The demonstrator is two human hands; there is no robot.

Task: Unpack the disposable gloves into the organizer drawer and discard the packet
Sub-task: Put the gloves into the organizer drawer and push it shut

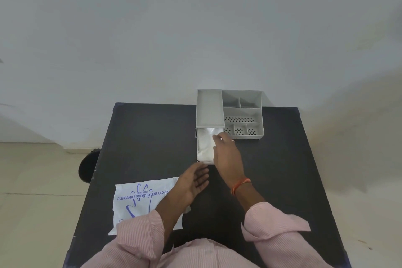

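Note:
A grey organizer (242,113) stands at the far edge of the dark table, its drawer (198,148) pulled out toward me. A white stack of disposable gloves (205,148) lies in the drawer. My right hand (226,152) rests over the drawer's right side, fingers spread and touching the gloves. My left hand (195,180) hovers open, palm up, just in front of the drawer's near end. The flat white packet (143,200), printed with blue lettering and a hand outline, lies on the table at the near left, partly under my left forearm.
The dark table (148,141) stands against a pale wall. A round black object (88,165) sits on the floor by the table's left edge. The organizer's top has several open compartments, some perforated.

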